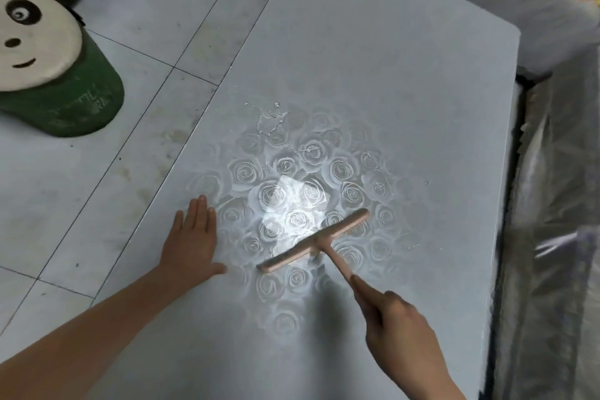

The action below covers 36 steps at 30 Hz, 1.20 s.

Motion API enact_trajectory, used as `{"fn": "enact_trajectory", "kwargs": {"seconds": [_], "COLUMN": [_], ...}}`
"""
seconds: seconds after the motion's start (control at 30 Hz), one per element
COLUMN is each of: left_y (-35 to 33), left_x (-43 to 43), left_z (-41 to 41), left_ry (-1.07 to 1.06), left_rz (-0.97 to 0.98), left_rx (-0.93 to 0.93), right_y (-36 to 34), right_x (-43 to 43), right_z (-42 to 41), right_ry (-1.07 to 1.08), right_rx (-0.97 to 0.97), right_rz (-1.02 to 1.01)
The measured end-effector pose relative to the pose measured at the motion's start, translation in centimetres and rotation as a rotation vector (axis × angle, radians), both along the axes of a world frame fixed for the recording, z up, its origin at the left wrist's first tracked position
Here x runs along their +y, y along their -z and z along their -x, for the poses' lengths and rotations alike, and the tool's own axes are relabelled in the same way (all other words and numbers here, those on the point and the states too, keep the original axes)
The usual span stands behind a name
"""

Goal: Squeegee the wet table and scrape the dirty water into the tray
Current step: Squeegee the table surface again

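Near the lower middle of the frame, one pale pink T-shaped squeegee (316, 240) lies with its blade edge on the grey worktop (389, 58). The blade runs on a slant, from lower left up to upper right, and its single handle slopes down and right into the right hand (401, 328). That hand has its fingers curled round the end of the handle, with the index finger (363, 291) stretched straight along the top of it towards the blade.

The left hand (190, 243) lies palm down on the worktop, just left of the blade's lower end and apart from it. Its fingers are straight and close together, the thumb is spread towards the squeegee, and it has hold of nothing. Both bare forearms come in from the bottom edge.

A print of many roses (344, 169) shows through the wet sheen around the blade, with one bright patch of glare (289, 195) just above it. Higher up in the middle of the frame sits one ragged patch of water (271, 123) with small drops trailing from it, and a few more drops lie towards the right side of the worktop.

At the upper left, on the tiled floor (130, 42), stands one green stool (74, 101) topped with one round cushion (32, 39) bearing a panda face. Down the right edge of the frame hangs crinkled clear plastic sheeting (558, 204), just beside the worktop's edge.
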<state>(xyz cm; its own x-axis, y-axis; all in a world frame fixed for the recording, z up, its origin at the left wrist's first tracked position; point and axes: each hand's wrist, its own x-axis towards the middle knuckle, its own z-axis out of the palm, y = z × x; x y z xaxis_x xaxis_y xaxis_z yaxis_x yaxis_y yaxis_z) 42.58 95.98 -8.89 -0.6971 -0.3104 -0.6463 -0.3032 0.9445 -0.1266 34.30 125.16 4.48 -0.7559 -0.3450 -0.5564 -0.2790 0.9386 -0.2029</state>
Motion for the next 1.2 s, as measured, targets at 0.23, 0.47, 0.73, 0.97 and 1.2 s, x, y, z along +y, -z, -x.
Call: {"fn": "enact_trajectory", "kwargs": {"seconds": [0.23,0.47,0.73,0.97,1.2], "left_y": [-0.6,-2.1,-2.4,-2.7,-2.3], "left_x": [-1.1,-2.9,-3.3,-3.0,-3.0], "left_z": [-1.5,-9.6,-19.4,-28.1,-33.8], "left_ry": [-0.092,-0.188,-0.647,-0.698,-0.792], "left_rz": [-0.101,-0.065,-0.23,-0.354,-0.451], "left_rx": [0.096,0.236,0.171,0.148,0.14], "right_y": [2.0,-1.5,-2.1,-2.0,-2.4], "right_x": [-7.3,-2.3,0.8,-0.1,-0.3], "right_z": [2.1,-6.6,-20.0,-30.8,-40.9], "right_ry": [0.101,0.134,0.172,0.213,0.147], "right_rx": [0.027,-0.034,-0.208,-0.163,-0.109], "right_rz": [0.109,0.294,0.291,0.354,0.121]}}
